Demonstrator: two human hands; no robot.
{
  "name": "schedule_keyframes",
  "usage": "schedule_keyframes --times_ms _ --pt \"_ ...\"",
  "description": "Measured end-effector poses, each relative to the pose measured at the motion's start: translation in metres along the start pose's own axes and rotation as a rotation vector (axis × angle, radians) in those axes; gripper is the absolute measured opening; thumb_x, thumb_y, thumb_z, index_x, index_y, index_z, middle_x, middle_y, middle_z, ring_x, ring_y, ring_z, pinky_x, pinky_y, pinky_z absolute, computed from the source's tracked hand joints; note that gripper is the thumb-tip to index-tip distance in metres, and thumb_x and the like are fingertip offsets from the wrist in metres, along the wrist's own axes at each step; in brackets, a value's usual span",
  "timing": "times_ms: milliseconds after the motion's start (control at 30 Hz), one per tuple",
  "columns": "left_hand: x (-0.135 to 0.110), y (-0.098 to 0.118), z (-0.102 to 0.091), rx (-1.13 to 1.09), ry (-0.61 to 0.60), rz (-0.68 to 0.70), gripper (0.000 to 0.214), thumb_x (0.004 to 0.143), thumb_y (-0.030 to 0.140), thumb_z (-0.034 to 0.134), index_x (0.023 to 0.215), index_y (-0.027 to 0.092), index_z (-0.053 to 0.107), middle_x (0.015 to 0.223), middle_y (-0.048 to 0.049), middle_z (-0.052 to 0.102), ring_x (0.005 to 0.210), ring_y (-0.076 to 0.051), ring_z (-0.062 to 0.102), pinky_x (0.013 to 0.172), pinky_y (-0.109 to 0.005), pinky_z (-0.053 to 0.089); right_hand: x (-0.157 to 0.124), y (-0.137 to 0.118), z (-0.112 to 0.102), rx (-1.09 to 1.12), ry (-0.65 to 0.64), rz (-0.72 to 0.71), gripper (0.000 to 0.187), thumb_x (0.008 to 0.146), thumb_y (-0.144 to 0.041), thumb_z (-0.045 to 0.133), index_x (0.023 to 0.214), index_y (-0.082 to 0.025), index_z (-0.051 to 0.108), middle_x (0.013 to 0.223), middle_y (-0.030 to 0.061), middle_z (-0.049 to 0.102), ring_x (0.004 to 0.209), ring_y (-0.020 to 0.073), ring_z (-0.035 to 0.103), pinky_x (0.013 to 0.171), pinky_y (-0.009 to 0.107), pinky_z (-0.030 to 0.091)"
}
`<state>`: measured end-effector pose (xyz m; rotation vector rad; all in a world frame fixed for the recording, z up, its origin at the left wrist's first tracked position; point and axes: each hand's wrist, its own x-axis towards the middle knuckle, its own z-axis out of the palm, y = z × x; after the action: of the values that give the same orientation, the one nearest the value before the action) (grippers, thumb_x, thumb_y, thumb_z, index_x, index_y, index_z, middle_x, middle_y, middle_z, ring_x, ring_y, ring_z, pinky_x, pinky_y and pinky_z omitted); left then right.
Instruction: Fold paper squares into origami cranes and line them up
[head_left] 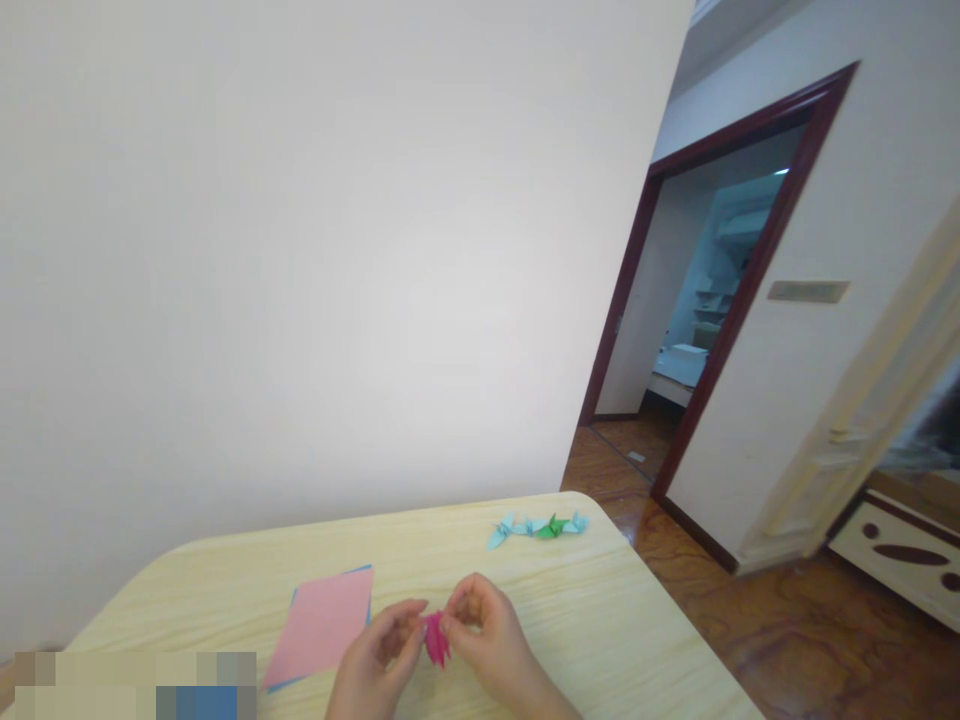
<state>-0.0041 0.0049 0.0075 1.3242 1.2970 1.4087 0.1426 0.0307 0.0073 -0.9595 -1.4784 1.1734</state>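
Between my left hand (pixel 381 656) and my right hand (pixel 480 628) is a small folded piece of magenta paper (pixel 436 640), pinched by the fingertips of both hands. Its folded points stick out, and the fingers hide part of it. To the left of my left hand, a pink paper square (pixel 319 625) lies on a blue sheet (pixel 294 640) on the light wooden table (pixel 570 620). Neither hand touches these sheets. Farther back on the table, several small pale blue origami cranes (pixel 510 530) and one green crane (pixel 551 527) lie in a row.
The table's far edge meets a white wall (pixel 262 280), and its right edge drops toward a polished brown wooden floor (pixel 750 640). A dark-framed doorway (pixel 652 300) stands beyond the table at the right. A pixelated patch covers the bottom left corner.
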Motion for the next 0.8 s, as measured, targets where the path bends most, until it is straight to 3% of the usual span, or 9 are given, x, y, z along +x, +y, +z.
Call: schedule_keyframes --times_ms 300,433,533,633,800 --pt "-0.001 -0.005 0.002 0.103 -0.07 0.056 0.023 0.061 0.031 0.065 0.081 0.021 0.068 0.072 -0.0044 0.072 0.062 -0.02 0.066 0.059 -0.027 0.053 -0.003 -0.001 -0.001 -0.127 -0.004 -0.041 0.015 0.069 -0.01 0.056 0.066 -0.019 0.045 0.059 -0.0043 0.055 0.057 0.0112 0.054 0.054 0.021 0.041" --pt "-0.001 -0.003 0.001 0.111 -0.113 0.102 0.016 0.064 0.03 0.062 0.075 0.021 0.068 0.071 -0.0039 0.07 0.066 -0.019 0.064 0.062 -0.027 0.051 -0.001 -0.003 -0.001 -0.098 0.011 -0.007 0.013 0.069 -0.014 0.06 0.068 -0.018 0.048 0.061 -0.003 0.056 0.058 0.0129 0.056 0.054 0.022 0.042" --pt "0.002 -0.005 -0.001 0.03 -0.033 0.011 0.03 0.06 0.037 0.065 0.084 0.02 0.068 0.067 -0.0026 0.069 0.062 -0.019 0.063 0.061 -0.028 0.051 0.002 0.002 -0.001 0.049 -0.001 0.039 0.016 0.069 -0.025 0.064 0.076 -0.017 0.051 0.068 -0.0001 0.059 0.065 0.0148 0.058 0.06 0.026 0.044" --pt "0.006 -0.009 -0.003 -0.083 0.018 -0.141 0.043 0.054 0.046 0.068 0.087 0.017 0.068 0.071 -0.0038 0.071 0.062 -0.02 0.065 0.063 -0.031 0.051 0.004 0.01 0.0 0.199 -0.063 0.108 0.035 0.063 -0.031 0.071 0.088 -0.017 0.05 0.08 0.0035 0.062 0.071 0.0166 0.06 0.064 0.028 0.044" --pt "0.004 -0.003 0.001 -0.099 -0.02 -0.163 0.042 0.049 0.05 0.071 0.076 0.017 0.068 0.069 -0.0047 0.072 0.066 -0.023 0.064 0.064 -0.032 0.05 0.006 0.014 0.001 0.234 -0.005 0.106 0.032 0.063 -0.025 0.071 0.082 -0.018 0.047 0.064 -0.0031 0.058 0.057 0.0121 0.056 0.055 0.023 0.039"
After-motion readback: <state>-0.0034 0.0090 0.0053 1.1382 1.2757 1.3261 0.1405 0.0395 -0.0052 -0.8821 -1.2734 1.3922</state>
